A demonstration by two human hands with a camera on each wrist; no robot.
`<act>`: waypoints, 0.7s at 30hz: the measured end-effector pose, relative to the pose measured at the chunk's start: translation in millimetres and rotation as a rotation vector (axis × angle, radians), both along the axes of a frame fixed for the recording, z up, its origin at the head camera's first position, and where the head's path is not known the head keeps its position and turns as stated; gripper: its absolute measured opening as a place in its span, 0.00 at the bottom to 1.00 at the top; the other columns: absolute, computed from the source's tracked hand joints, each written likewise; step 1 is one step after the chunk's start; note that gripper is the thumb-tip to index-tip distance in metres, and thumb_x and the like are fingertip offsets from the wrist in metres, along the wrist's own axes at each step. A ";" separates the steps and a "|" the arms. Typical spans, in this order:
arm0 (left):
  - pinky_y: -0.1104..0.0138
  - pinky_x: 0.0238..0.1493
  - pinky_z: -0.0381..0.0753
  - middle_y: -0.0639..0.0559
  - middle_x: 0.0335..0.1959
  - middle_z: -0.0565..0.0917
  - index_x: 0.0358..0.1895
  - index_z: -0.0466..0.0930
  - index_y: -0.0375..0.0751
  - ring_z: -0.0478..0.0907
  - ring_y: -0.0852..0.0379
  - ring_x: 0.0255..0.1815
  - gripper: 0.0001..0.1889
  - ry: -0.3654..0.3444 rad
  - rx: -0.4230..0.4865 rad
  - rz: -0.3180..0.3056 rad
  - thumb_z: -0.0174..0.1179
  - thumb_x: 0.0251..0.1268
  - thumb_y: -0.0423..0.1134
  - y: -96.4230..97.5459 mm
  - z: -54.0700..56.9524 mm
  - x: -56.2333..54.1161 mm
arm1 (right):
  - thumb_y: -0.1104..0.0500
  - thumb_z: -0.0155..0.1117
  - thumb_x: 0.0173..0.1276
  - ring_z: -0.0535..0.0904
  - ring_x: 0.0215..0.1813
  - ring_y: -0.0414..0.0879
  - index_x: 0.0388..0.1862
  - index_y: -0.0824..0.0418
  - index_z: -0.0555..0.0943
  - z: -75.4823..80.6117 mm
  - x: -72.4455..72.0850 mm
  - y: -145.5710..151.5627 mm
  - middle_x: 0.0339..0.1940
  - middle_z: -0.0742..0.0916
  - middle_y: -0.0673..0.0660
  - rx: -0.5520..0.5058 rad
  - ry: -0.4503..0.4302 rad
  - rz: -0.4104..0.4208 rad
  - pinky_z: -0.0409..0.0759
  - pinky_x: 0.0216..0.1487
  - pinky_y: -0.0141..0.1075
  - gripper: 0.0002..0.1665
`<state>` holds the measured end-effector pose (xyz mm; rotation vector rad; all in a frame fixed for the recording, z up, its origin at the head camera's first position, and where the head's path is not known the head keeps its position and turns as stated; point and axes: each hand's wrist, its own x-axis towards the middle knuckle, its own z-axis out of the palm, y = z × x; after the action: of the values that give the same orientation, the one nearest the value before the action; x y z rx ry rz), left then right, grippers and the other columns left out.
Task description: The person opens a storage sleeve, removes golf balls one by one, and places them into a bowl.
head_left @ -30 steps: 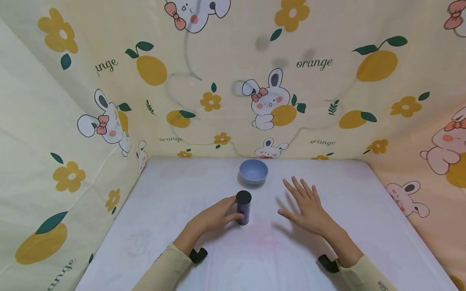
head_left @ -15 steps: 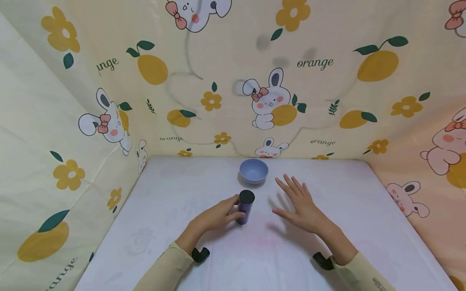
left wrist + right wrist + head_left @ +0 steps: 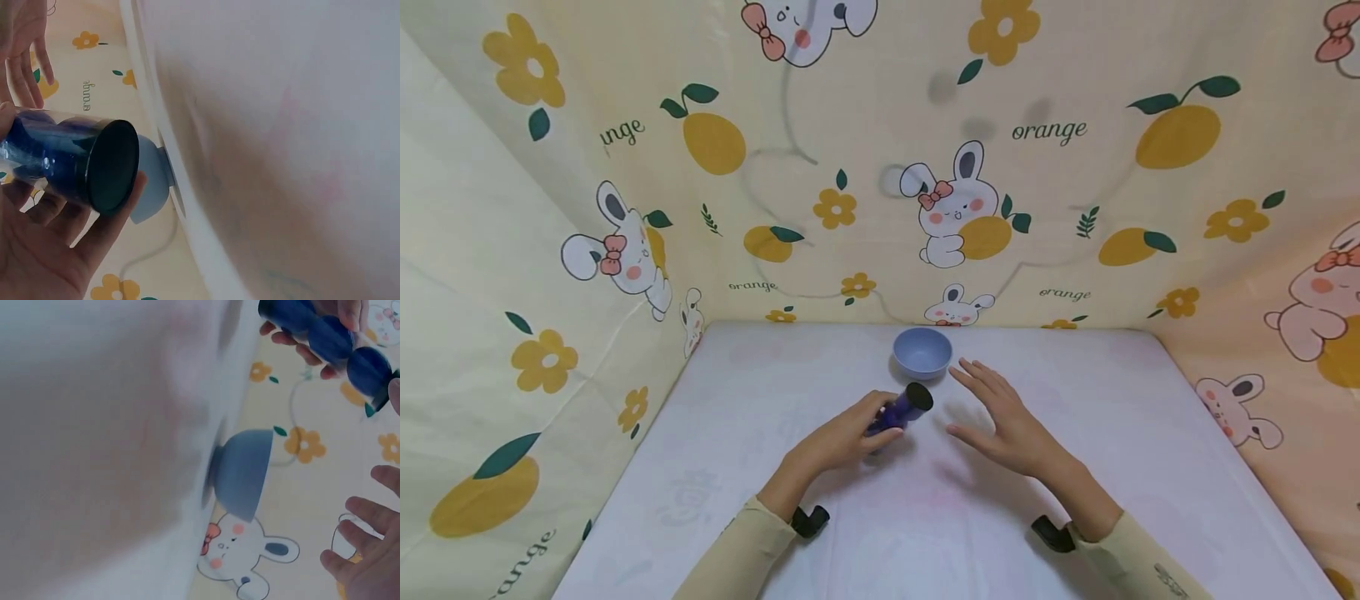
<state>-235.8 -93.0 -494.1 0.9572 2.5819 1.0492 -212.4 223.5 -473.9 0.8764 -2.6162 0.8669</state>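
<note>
My left hand (image 3: 842, 435) grips a clear tube of blue balls (image 3: 901, 411), thumb on the near side and fingers behind. The tube leans to the right, its black lid (image 3: 919, 397) up and toward my right hand. Through the clear wall, several dark blue balls (image 3: 331, 339) show in a row in the right wrist view. The black base (image 3: 112, 167) faces the table in the left wrist view, with a left fingertip at its edge. My right hand (image 3: 1009, 429) is raised right of the tube, fingers spread and holding nothing. Its thumb overlaps the lid end in the right wrist view.
A light blue bowl (image 3: 922, 353) stands upright at the back of the white-covered table (image 3: 760, 367), just beyond the tube. Patterned cloth walls (image 3: 865, 125) rise behind the table and at both sides.
The tube has gone from upright on the table to tilted, its top swinging right and its base lifting toward my left hand. My right hand has moved left, closer to the tube.
</note>
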 end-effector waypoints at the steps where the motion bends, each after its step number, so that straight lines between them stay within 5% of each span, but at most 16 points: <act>1: 0.51 0.73 0.76 0.47 0.73 0.74 0.78 0.66 0.48 0.76 0.51 0.70 0.31 0.003 -0.005 0.006 0.57 0.83 0.59 -0.7 0.7 -0.2 | 0.46 0.79 0.70 0.57 0.86 0.64 0.86 0.54 0.65 0.3 -0.2 -1.5 0.86 0.67 0.62 -0.007 0.007 0.009 0.58 0.78 0.70 0.51; 11: 0.51 0.59 0.82 0.46 0.59 0.82 0.77 0.68 0.54 0.80 0.51 0.57 0.29 0.077 -0.029 0.019 0.60 0.82 0.58 -4.2 6.7 -4.8 | 0.55 0.79 0.70 0.68 0.80 0.55 0.81 0.56 0.71 2.3 -4.0 -17.4 0.81 0.75 0.55 -0.085 0.092 0.071 0.70 0.77 0.56 0.44; 16: 0.51 0.66 0.80 0.47 0.68 0.81 0.77 0.68 0.51 0.80 0.51 0.63 0.30 0.098 -0.032 0.002 0.60 0.81 0.58 -2.9 6.3 -5.6 | 0.63 0.78 0.68 0.76 0.69 0.51 0.76 0.61 0.76 4.5 -5.3 -24.2 0.74 0.81 0.54 -0.145 0.133 0.136 0.80 0.63 0.44 0.39; 21: 0.50 0.67 0.81 0.48 0.72 0.79 0.78 0.67 0.53 0.80 0.51 0.65 0.31 0.081 -0.056 0.013 0.60 0.81 0.60 -2.6 8.7 -1.4 | 0.67 0.76 0.67 0.79 0.61 0.48 0.72 0.65 0.78 4.2 -5.3 -28.2 0.66 0.85 0.56 -0.179 0.131 0.196 0.86 0.52 0.43 0.34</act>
<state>-237.2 -95.6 -485.4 0.9900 2.6704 0.9546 -217.7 195.3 -469.8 1.1124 -2.3281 1.0362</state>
